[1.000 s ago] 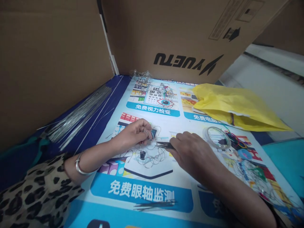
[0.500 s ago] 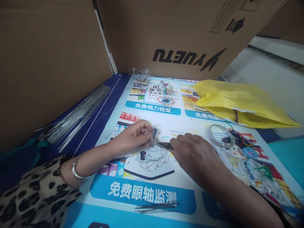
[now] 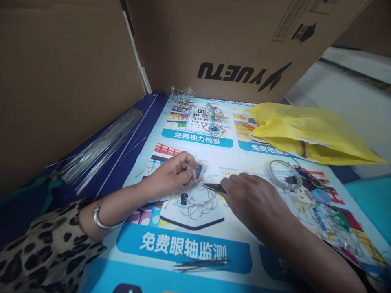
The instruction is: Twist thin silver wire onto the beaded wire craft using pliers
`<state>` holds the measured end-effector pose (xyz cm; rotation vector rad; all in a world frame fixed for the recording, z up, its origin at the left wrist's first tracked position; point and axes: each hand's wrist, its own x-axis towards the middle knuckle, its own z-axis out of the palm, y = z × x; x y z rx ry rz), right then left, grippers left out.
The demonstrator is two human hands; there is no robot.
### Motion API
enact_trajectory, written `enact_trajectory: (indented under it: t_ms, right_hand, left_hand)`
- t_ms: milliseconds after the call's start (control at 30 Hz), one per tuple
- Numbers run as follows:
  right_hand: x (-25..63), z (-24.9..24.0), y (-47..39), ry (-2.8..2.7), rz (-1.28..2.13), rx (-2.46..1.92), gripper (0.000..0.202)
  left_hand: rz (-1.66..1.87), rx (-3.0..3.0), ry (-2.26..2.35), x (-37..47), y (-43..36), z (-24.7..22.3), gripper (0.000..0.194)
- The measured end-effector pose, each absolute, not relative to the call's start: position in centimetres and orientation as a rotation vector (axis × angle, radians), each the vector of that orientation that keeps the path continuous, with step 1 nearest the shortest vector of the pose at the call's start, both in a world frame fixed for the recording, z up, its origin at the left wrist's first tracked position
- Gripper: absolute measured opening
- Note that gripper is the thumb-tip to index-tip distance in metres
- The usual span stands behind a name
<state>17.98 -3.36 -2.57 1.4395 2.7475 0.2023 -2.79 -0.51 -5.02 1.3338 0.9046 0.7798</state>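
My left hand (image 3: 174,170) is pinched at the middle of the sheet, its fingertips closed on a thin wire too fine to see fully. Just below the fingertips is a ring of looped thin wire (image 3: 197,211); whether it joins the held piece I cannot tell. My right hand (image 3: 249,195) is wrapped round a pair of dark-tipped pliers (image 3: 214,187). The pliers' tips point left and sit a little to the right of my left fingertips, over the wire ring's upper edge.
A bundle of straight wires (image 3: 104,146) lies at left by a cardboard wall (image 3: 171,44). Short dark wires (image 3: 201,265) lie in front. At right are a clear spool (image 3: 284,174), tangled coloured wires (image 3: 332,226) and a yellow bag (image 3: 305,126). Wire tangles (image 3: 214,114) lie at the back.
The pliers' tips have drawn slightly away to the right from my left fingertips, and the pliers are tilted a little differently. My left hand stays almost in place, still pinched.
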Motion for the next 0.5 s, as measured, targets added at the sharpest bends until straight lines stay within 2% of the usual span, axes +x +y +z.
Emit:
enact_trajectory:
  t_ms: [500]
  right_hand:
    - [17.93,-2.50,-3.42,2.705,0.149,1.460,0.012]
  left_hand:
    - [0.846,1.260,0.889,-2.90,-0.47,-5.21,0.012]
